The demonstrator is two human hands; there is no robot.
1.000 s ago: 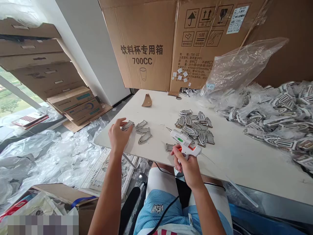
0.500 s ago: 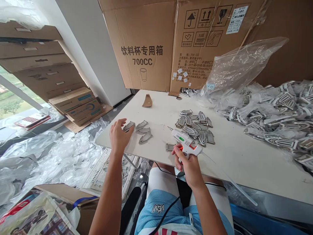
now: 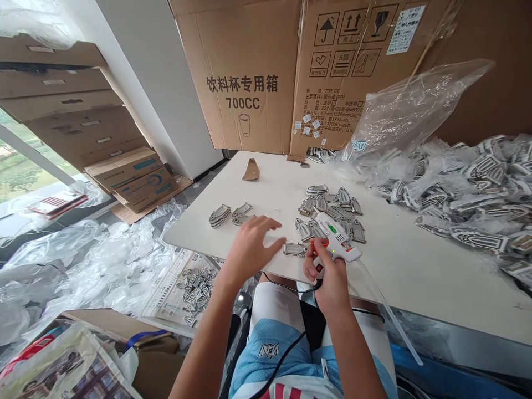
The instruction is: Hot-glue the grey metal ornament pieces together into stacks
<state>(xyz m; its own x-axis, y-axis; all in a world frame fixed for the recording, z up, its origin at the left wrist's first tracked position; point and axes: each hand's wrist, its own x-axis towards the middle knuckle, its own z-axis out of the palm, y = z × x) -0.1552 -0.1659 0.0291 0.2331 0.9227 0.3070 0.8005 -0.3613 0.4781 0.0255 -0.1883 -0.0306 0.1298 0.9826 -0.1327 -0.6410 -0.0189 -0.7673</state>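
Right hand [image 3: 330,274]: closed round a white and orange plastic glue gun [image 3: 336,237]. Left hand [image 3: 254,249]: apart from it, open, fingers spread, just beside a flat grey metal buckle piece [image 3: 294,249] lying between the hands. Beyond the hands: white bench [image 3: 270,191] with a loose pile of grey metal pieces [image 3: 332,208]; brown cardboard carton [image 3: 245,66] printed "饮料杯专用箱 700CC", its side panel marked "5层". Left of the left hand: crumpled clear plastic wrapping [image 3: 103,266] over the floor.

Cardboard box [image 3: 253,72] behind the table [image 3: 407,266], bagged pieces [image 3: 461,194] right.
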